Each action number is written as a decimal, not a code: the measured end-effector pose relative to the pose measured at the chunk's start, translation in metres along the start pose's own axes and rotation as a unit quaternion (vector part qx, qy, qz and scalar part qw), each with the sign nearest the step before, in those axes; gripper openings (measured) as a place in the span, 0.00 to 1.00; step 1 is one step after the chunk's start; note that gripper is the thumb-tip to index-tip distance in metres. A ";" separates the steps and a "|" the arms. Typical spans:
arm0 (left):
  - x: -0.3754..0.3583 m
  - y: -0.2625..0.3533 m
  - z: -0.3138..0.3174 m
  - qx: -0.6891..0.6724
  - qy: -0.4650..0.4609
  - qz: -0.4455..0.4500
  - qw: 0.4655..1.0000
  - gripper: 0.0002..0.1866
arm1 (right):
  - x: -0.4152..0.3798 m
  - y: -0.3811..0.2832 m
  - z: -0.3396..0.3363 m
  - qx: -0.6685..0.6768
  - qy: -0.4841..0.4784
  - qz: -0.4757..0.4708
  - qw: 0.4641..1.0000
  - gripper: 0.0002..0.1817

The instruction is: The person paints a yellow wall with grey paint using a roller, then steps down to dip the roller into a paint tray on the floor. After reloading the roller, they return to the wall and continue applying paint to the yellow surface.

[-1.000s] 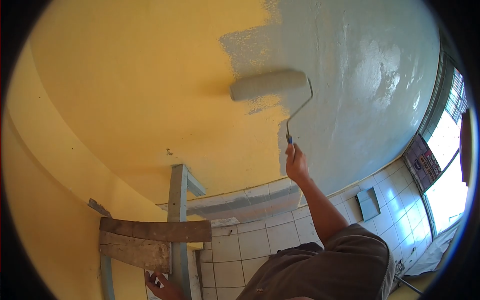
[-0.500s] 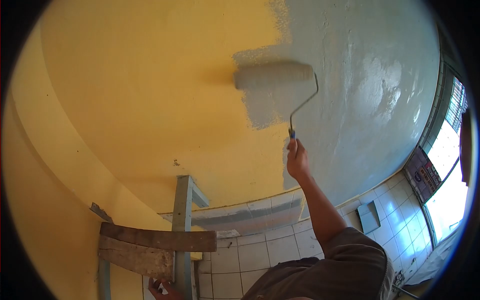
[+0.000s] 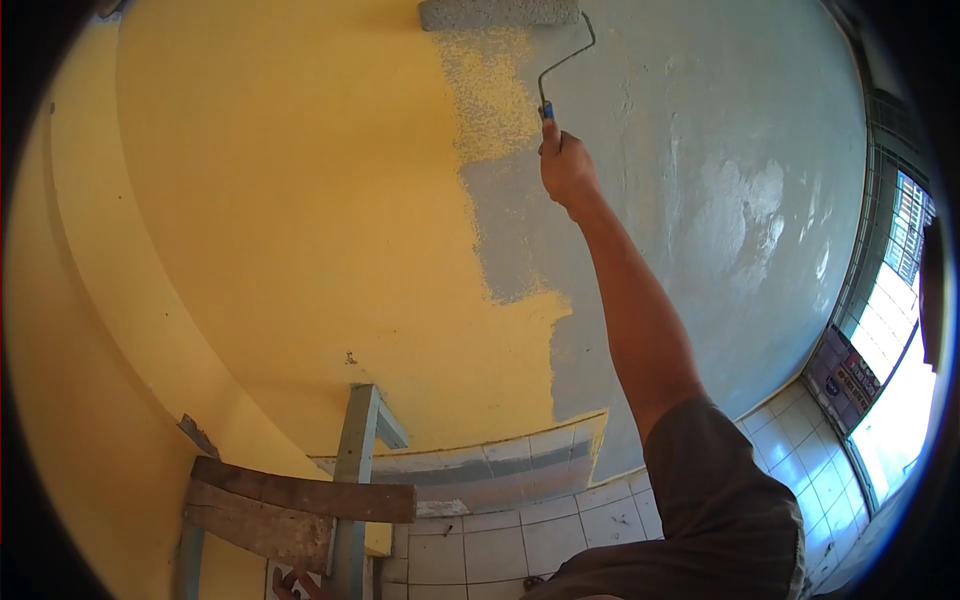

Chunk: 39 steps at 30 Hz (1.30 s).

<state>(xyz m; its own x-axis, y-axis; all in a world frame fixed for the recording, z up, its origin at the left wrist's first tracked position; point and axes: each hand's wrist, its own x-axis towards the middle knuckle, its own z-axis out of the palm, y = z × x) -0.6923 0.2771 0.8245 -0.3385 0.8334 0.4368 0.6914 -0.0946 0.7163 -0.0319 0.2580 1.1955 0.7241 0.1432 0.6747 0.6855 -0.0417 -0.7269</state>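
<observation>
My right hand (image 3: 568, 172) is closed around the handle of a paint roller (image 3: 500, 13), arm stretched up. The roller's grey, paint-covered sleeve lies across the top of the wall (image 3: 300, 200), over the border between yellow and grey. Below it, a thin speckled coat of grey shows yellow through, and denser grey sits under that. Low at the bottom edge, my left hand (image 3: 297, 583) shows only in part, its fingers bent and apart, right at the lower edge of a worn wooden board (image 3: 260, 520).
A grey-painted wooden post (image 3: 355, 440) stands beside the boards at lower left. White floor tiles (image 3: 495, 555) run along the wall's base. A barred window or door opening (image 3: 890, 330) lets in bright light at the right, with a printed sign (image 3: 843, 377) near it.
My right hand has pushed the roller up the wall and slightly left, leaving a speckled grey strip. The view has tilted upward; the left hand stays by the board.
</observation>
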 end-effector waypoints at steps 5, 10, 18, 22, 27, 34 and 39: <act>-0.002 0.006 -0.008 -0.029 0.027 -0.005 0.999 0.28 | -0.043 0.045 -0.006 -0.025 -0.027 -0.010 0.999 0.37; 0.005 -0.023 0.009 0.066 0.051 0.074 0.994 0.27 | -0.128 0.104 -0.012 -0.015 -0.084 0.039 0.996 0.34; 0.005 -0.015 0.003 -0.004 0.034 0.049 0.998 0.27 | -0.216 0.128 -0.062 0.066 -0.129 0.079 0.986 0.22; 0.007 -0.013 0.005 -0.019 0.040 0.018 0.999 0.27 | -0.214 0.093 -0.093 0.151 -0.057 0.019 0.987 0.20; 0.015 -0.030 0.009 -0.063 0.051 0.046 0.996 0.26 | -0.158 0.050 -0.125 0.115 -0.039 -0.004 0.993 0.27; 0.003 0.008 -0.007 -0.057 0.041 -0.021 0.997 0.26 | -0.070 0.008 -0.146 0.075 -0.028 -0.073 0.994 0.28; -0.003 0.022 -0.010 -0.078 0.074 -0.065 0.992 0.26 | -0.034 0.016 -0.141 -0.049 0.037 -0.161 0.985 0.23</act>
<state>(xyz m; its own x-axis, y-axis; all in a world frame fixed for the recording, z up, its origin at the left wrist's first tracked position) -0.6822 0.2671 0.8446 -0.5163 0.7560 0.4023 0.5325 -0.0846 0.8422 -0.0347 0.1131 1.1794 0.4698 0.0917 0.8780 0.8816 -0.1010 -0.4611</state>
